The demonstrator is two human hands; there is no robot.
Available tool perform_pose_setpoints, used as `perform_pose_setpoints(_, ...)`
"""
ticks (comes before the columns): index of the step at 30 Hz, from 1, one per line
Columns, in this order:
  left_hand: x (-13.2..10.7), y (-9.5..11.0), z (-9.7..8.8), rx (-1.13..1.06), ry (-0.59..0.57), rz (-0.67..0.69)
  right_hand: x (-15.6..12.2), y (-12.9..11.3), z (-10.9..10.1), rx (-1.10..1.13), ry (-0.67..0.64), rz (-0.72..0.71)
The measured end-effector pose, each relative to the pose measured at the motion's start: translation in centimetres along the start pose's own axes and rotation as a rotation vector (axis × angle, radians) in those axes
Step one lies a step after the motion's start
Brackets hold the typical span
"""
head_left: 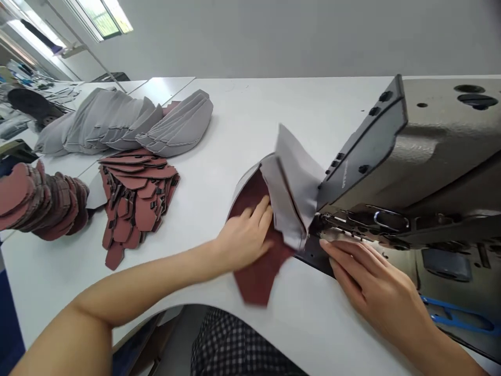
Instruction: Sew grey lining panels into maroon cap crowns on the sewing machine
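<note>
Just left of the sewing machine (442,156), the maroon piece (258,284) lies under my left hand (240,237), whose blurred fingers are loosely spread over it; its grey flap (299,167) stands up against the machine's near end. My right hand (376,284) reaches in under the machine's arm, fingers close together; I can't tell whether they pinch anything. Well left of the machine lie stacked grey pieces (113,120) and maroon pieces (144,211).
</note>
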State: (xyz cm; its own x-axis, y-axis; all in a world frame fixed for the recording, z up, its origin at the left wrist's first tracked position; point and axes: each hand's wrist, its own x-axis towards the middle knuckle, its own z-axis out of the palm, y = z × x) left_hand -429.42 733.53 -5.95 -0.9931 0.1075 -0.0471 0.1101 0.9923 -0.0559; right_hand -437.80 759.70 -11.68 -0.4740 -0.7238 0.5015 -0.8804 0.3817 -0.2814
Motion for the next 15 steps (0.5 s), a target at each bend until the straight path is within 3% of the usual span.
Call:
perform_pose_setpoints(3, -6.2, 1.1, -3.7, -0.049, -0.272, 0.043, 0.4, -2.2, 0.2, 0.133, -0.009, -0.125)
perform_pose_setpoints(6, -8.5, 1.2, -5.4, -0.267, -0.312, 0.117, 1.6, -4.4, 1.7, 0.31, -0.103, -0.099)
perform_pose_setpoints(8, -7.7, 0.3, -4.4, -0.355, -0.255, 0.162, 3.0, -5.4, 2.7, 0.37, -0.192, -0.002)
perform_pose_setpoints(10, -5.9, -1.3, -2.1, -0.312, -0.176, 0.15, 4.6, -5.9, 3.3, 0.381, -0.265, 0.159)
perform_pose_setpoints(13, -3.6, -3.9, 1.4, -0.165, -0.023, -0.088, 6.0, -5.8, 2.9, 0.398, -0.342, 0.434)
perform_pose_setpoints(15, -2.9, -5.0, 2.5, -0.107, 0.048, -0.182, 6.0, -6.0, 2.2, 0.431, -0.405, 0.543)
